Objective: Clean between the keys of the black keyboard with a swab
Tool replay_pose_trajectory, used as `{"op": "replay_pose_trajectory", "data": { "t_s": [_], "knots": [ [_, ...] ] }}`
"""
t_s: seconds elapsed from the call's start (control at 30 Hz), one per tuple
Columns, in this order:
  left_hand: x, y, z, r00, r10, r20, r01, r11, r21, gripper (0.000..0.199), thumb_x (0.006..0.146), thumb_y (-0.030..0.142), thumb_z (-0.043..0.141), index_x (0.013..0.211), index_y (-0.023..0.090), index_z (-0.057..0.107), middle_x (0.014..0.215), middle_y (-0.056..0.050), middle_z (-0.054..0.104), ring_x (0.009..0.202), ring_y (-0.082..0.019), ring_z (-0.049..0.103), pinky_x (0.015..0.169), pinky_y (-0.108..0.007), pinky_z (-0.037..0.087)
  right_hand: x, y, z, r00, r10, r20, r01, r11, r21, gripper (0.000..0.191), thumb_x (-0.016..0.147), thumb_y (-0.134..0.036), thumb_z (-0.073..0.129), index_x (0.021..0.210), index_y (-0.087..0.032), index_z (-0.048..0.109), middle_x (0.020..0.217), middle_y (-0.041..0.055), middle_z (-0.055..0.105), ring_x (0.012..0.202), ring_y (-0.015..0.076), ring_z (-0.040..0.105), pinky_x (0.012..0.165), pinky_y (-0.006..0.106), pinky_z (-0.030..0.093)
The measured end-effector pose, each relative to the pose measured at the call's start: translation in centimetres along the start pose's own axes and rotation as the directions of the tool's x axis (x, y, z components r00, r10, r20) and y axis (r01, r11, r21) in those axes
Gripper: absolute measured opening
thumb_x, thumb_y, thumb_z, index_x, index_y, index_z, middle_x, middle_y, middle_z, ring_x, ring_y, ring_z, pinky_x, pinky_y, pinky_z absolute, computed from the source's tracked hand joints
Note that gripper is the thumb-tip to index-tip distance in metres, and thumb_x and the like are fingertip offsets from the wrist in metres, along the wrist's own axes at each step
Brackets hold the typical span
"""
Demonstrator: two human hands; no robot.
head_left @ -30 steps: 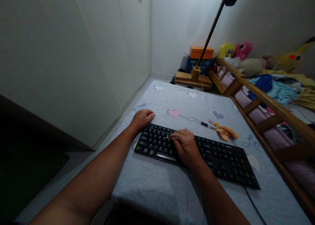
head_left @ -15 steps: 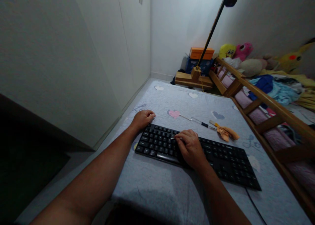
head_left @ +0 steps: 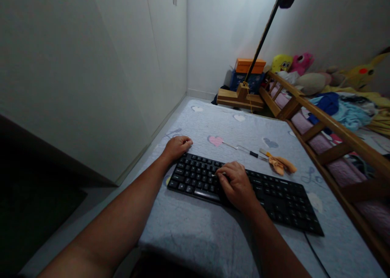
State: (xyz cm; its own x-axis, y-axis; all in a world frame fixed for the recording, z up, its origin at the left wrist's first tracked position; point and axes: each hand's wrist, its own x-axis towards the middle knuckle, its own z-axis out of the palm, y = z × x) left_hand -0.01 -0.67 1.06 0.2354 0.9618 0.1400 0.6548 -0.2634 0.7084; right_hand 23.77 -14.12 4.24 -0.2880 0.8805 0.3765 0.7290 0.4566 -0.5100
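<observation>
A black keyboard (head_left: 280, 197) lies at a slant on the patterned cloth. Over its middle keys, my right hand (head_left: 236, 184) is closed in a pinch, fingers pointing left. Something small with a whitish tip shows at those fingertips; its kind is too small to make out. My left hand (head_left: 177, 146) rests at the keyboard's far left corner, fingers curled together, and whatever may be inside them is hidden. Beyond the keyboard lie a thin wire tool with a black grip (head_left: 253, 154), a small flat brush (head_left: 264, 152) and a bunched orange cloth (head_left: 280, 164).
The light cloth with heart prints (head_left: 195, 217) covers the surface beneath. A wooden bed rail (head_left: 335, 128) runs along the right, with clothes and plush toys behind it. A pale wardrobe (head_left: 128, 75) stands left. At the back is a wooden stand (head_left: 240, 97) with a black pole.
My right hand has shifted very slightly over the keys, still pinching. My left hand and the keyboard look the same.
</observation>
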Motion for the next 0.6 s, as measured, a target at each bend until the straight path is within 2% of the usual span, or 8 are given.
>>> {"op": "replay_pose_trajectory", "data": {
  "t_s": [0.17,0.6],
  "knots": [
    [0.11,-0.18,0.1,1.0,0.004,-0.002,-0.004,1.0,0.002,0.036,0.084,0.04,0.048,0.086,0.015,0.074,0.07,-0.005,0.069,0.068,-0.019,0.06,0.061,-0.028,0.039,0.03,-0.05,0.0,1.0,-0.001,0.013,0.001,1.0,0.016,0.017,0.089,-0.016,0.052,0.082,-0.021,0.067,0.082,0.0043,0.068,0.084,0.0205,0.055,0.085,0.04,0.038],
    [0.08,0.03,-0.03,1.0,-0.001,0.003,0.001,1.0,0.002,0.036,0.084,0.041,0.048,0.084,0.015,0.073,0.063,-0.004,0.065,0.065,-0.018,0.058,0.058,-0.027,0.037,0.16,-0.14,-0.07,0.999,-0.02,0.034,0.018,0.999,0.047,0.018,0.089,-0.015,0.052,0.079,-0.02,0.065,0.08,0.0038,0.067,0.084,0.0204,0.055,0.083,0.039,0.038]
  ]
}}
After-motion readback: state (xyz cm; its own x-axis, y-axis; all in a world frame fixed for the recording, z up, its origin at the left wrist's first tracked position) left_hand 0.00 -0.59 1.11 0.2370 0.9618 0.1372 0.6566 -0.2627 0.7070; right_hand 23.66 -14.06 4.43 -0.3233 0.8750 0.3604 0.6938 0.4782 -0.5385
